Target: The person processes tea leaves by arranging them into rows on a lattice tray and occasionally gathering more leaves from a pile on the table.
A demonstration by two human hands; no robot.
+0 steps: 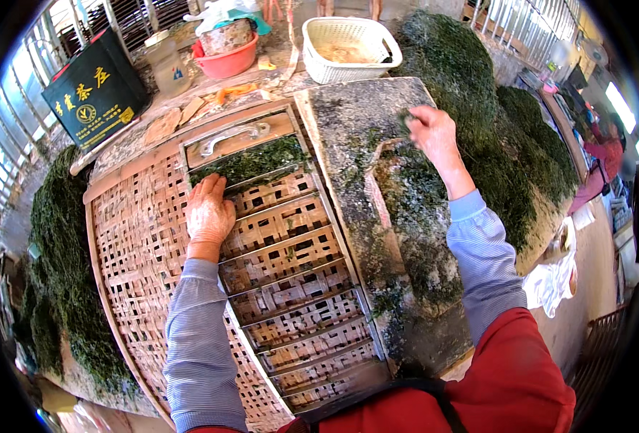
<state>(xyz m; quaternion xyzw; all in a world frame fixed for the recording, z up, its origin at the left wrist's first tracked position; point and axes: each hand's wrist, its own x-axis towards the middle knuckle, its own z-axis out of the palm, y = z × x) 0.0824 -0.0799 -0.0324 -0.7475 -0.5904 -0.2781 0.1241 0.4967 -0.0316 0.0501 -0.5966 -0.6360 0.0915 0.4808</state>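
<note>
My left hand (210,210) rests at the left end of a dark green strip of what looks like seaweed (260,158), spread in one slot of a slatted wooden frame (327,200). Its fingertips are partly hidden, so any grip cannot be told. The frame lies on a woven bamboo screen (141,238), and its slots nearer me show bare weave. A metal handle (233,138) sits in the frame's far slot. My right hand (436,135) pinches a small tuft of seaweed (404,121) above a stained board (346,103) with green scraps.
Seaweed heaps stand at the right (449,65) and left (65,260). Behind the screen are a dark green tin (95,92) bearing writing, a plastic jug (167,65), a red basin (230,59) and a white basket (325,73). Another person (604,151) is at far right.
</note>
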